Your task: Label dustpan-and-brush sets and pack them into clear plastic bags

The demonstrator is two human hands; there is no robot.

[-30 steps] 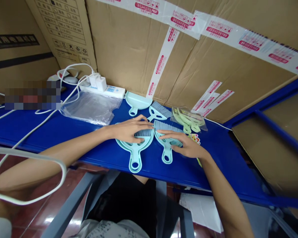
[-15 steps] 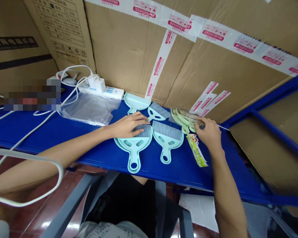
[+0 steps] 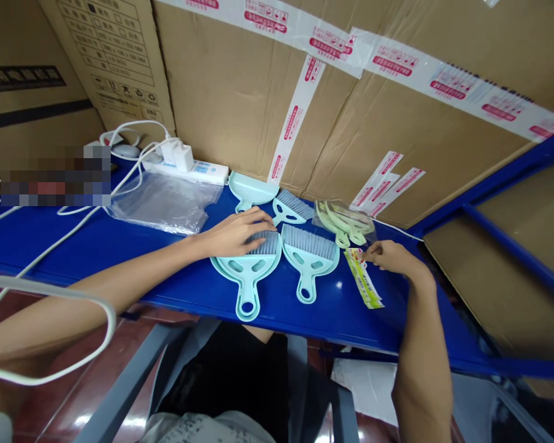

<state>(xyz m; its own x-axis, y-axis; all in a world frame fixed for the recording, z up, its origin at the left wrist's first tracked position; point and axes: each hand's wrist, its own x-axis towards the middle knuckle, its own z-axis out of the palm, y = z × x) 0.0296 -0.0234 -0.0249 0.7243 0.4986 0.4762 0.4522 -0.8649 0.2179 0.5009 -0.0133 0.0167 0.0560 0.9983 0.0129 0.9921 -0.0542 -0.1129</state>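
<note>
My left hand (image 3: 242, 234) lies with fingers apart over the grey bristles of a mint brush nested in its dustpan (image 3: 246, 286). Close beside it, a second mint brush and dustpan set (image 3: 306, 264) lies flat. Behind these are a separate mint dustpan (image 3: 253, 187) and a separate mint brush (image 3: 289, 215). My right hand (image 3: 390, 255) has its fingers pinched at the top of a green and yellow label card (image 3: 367, 286). Above that card, pale green brush and dustpan pieces (image 3: 344, 224) sit in a clear bag.
Clear plastic bags (image 3: 166, 203) lie on the blue table (image 3: 289, 314) at the left. A white power strip (image 3: 215, 172) with chargers stands behind them. White cables (image 3: 80, 237) cross the left side. Cardboard (image 3: 240, 104) walls the back, and a blue metal frame (image 3: 498, 243) stands at right.
My right hand has left the bagged pale green set and come toward me to the top of the label card. My left hand stays on the brush.
</note>
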